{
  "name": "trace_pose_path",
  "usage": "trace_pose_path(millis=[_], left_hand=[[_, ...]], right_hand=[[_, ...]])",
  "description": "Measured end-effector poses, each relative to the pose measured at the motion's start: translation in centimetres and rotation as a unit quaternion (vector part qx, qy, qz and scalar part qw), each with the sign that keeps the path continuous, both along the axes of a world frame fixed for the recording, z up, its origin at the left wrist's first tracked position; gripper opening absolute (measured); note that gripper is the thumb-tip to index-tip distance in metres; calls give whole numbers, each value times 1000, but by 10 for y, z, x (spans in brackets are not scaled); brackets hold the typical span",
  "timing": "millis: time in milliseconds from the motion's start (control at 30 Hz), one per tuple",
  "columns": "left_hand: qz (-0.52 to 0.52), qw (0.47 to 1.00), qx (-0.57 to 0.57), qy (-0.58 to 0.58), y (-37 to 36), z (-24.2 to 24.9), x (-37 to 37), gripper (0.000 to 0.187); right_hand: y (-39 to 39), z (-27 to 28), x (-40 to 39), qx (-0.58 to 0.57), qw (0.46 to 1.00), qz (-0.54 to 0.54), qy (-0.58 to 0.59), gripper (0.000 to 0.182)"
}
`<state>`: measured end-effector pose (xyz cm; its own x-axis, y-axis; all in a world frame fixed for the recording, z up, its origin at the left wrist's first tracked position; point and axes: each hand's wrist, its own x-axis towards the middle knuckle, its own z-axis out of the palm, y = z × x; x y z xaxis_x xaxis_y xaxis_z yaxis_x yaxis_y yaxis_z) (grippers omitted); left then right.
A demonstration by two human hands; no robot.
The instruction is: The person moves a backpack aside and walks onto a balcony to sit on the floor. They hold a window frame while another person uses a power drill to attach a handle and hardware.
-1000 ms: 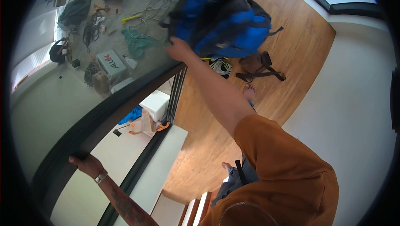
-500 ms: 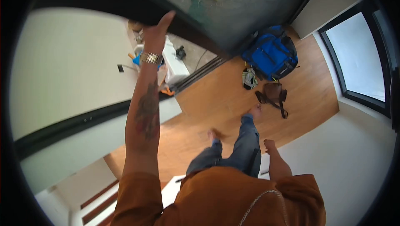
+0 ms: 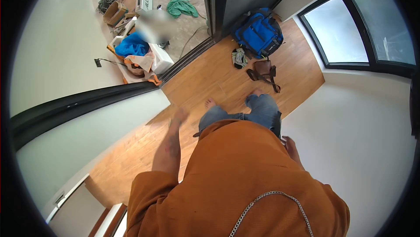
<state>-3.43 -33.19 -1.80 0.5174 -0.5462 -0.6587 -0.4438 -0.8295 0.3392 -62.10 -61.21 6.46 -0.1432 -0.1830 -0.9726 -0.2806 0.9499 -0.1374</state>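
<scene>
My left hand [image 3: 179, 116] hangs low at my left side over the wooden floor, smeared by motion, so its fingers cannot be made out. It is apart from the dark door frame [image 3: 213, 7], which stands upright at the edge of the open doorway. By my right hip is my right hand [image 3: 289, 143], partly hidden by my brown shirt [image 3: 245, 162]. Its fingers look loosely bent and a little apart, with nothing seen in them. My jeans [image 3: 262, 108] and bare feet show below, on the wooden floor [image 3: 188, 92].
Ahead lie a blue backpack [image 3: 259, 33], a patterned cloth item [image 3: 239, 58] and a brown bag [image 3: 262, 68] with a strap. Beyond the floor track [image 3: 188, 62] are a green cloth [image 3: 180, 4], a blue bag [image 3: 131, 44] and a cardboard box [image 3: 115, 14]. White walls stand either side.
My left hand has let go of the dark door frame and dropped to my side. The view has shifted, showing more of the cluttered room beyond. My right hand has come closer to my hip.
</scene>
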Motion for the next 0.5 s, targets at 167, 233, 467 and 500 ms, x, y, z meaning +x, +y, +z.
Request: trace_pose_path(millis=[167,233,467,500], left_hand=[[-72,935,234,256,240,-29,-120,41],[85,913,278,285,269,-1,-141,35],[-8,976,122,180,192,-67,-100,30],[228,952,35,203,136,-27,-92,31]], right_hand=[[50,43,-6,-14,985,170,-36,45],[33,57,1,-8,973,229,-11,46],[-105,42,37,-44,983,172,41,50],[-133,29,40,-61,983,171,38,49]])
